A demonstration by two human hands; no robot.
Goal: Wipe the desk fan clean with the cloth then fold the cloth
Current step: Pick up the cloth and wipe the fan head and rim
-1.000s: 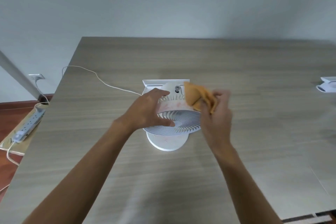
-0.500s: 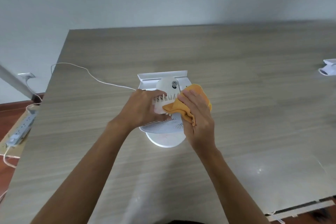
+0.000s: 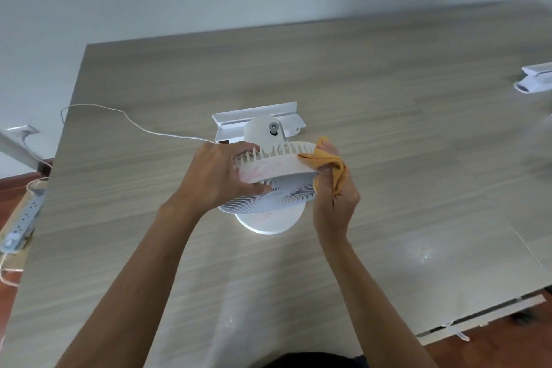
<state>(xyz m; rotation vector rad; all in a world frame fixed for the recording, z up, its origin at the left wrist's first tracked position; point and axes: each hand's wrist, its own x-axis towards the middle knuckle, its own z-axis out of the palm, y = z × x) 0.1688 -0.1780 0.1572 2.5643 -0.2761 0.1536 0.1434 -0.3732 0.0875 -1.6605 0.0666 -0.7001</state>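
Note:
A white desk fan [image 3: 276, 169] stands on a round base in the middle of the wooden desk [image 3: 388, 134], its grille tilted toward me. My left hand [image 3: 216, 175] grips the left side of the fan's rim, thumb on the front grille. My right hand [image 3: 334, 188] holds a bunched orange cloth [image 3: 327, 160] and presses it against the right side of the rim. Part of the cloth is hidden inside my fingers.
A white cable [image 3: 131, 119] runs from the fan off the desk's left edge toward a power strip [image 3: 22, 222] on the floor. A white bracket [image 3: 254, 119] lies just behind the fan. Another white object [image 3: 534, 81] sits at the far right.
My right hand has slid the cloth from the top of the fan's rim round to its right side. The left hand has kept its grip on the left of the rim.

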